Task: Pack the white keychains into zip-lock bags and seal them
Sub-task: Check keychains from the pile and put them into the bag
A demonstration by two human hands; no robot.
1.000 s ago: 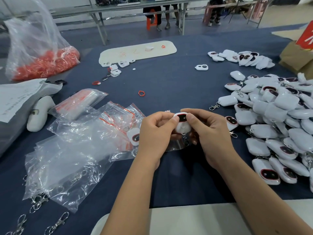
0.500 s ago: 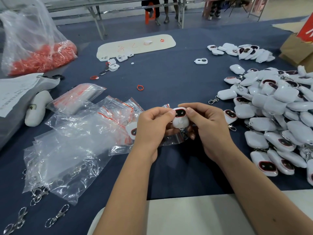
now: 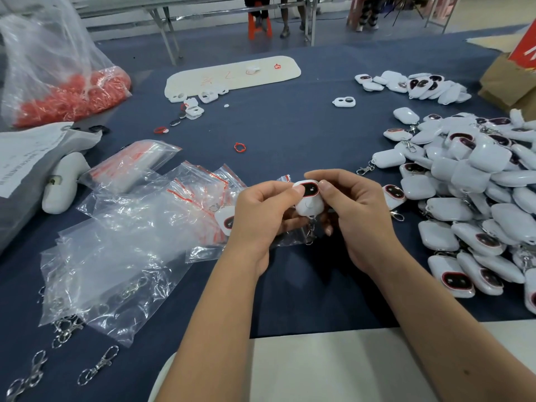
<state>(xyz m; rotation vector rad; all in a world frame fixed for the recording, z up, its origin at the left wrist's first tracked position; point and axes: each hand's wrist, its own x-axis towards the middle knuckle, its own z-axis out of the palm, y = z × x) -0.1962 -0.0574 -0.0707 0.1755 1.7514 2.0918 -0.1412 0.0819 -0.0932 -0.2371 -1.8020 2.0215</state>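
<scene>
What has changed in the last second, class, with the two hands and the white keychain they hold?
Almost nothing. The left hand and right hand still pinch the white plastic keychain with the red-rimmed dark window over the clear zip-lock bag; no grip changed. The loose keychain pile stayed put.

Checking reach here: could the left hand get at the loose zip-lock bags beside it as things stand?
Probably not at once: the left hand and right hand both pinch one white keychain. The zip-lock bags lie close on its left with nothing between, so it would only need to let go.
</scene>
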